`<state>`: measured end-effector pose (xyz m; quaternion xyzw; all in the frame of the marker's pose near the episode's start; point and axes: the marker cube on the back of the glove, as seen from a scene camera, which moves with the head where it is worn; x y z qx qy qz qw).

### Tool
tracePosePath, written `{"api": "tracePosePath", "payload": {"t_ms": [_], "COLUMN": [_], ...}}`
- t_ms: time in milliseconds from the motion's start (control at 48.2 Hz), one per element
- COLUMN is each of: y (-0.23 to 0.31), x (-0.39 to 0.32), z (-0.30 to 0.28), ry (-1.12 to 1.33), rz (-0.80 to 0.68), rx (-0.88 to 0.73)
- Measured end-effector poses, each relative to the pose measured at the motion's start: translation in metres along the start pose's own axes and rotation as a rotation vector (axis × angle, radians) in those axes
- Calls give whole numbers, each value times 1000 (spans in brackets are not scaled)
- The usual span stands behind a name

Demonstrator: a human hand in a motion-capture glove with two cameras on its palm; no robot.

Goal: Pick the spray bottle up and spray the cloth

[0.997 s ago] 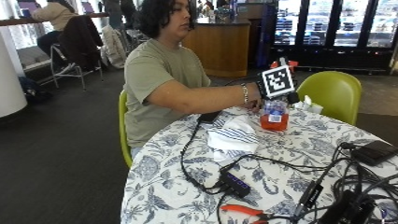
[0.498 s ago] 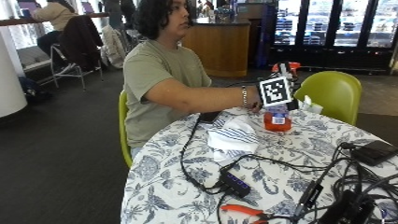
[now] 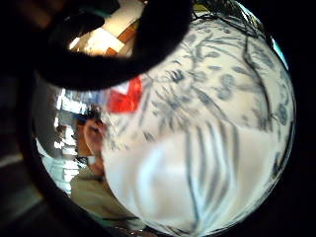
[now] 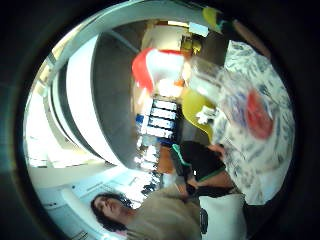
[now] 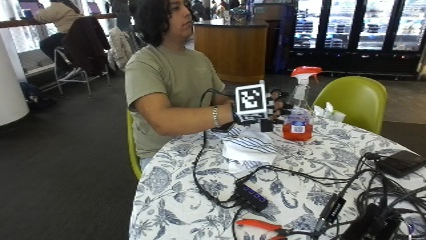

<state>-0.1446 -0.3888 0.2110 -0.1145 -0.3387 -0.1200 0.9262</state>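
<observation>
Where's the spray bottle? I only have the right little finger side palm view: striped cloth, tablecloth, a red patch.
Observer: Outside view shows the spray bottle upright just beyond the cloth, with the gloved right hand gripping it near the neck.
Operator: Any liquid left in it?
Observer: Yes, orange liquid fills only the lower part; above that the bottle is clear.
Operator: What's around the cloth?
Observer: A black cable runs past the cloth to a USB hub lying on the table, on the cloth's far side from the bottle.
</observation>
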Motion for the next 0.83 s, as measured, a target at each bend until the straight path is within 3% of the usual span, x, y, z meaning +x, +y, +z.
{"api": "tracePosePath", "payload": {"t_ms": [125, 457, 831], "y": [59, 184, 264], "x": [3, -14, -26], "z": [-19, -30, -11], "ry": [209, 516, 676], "rz": [-57, -160, -123], "rx": [-97, -146, -173]}}
